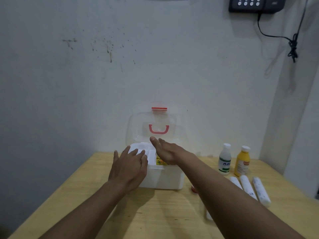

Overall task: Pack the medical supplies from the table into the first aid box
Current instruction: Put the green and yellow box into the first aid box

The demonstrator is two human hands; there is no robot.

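My first aid box [162, 178] sits open on the wooden table [155, 214], its clear lid [155, 128] standing upright against the wall. My left hand [128, 167] lies flat over the box's left side, fingers spread, holding nothing. My right hand [165, 152] hovers over the opening, also empty and relaxed. To the right, well apart, wait a white bottle [225, 159], a yellow bottle [242, 161] and three white rolls [248, 188]. Bumping the lid could drop it onto my fingers.

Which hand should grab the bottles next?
Right. The right hand is open and empty, and the white bottle and yellow bottle stand right of the box; the left hand is at its left end.
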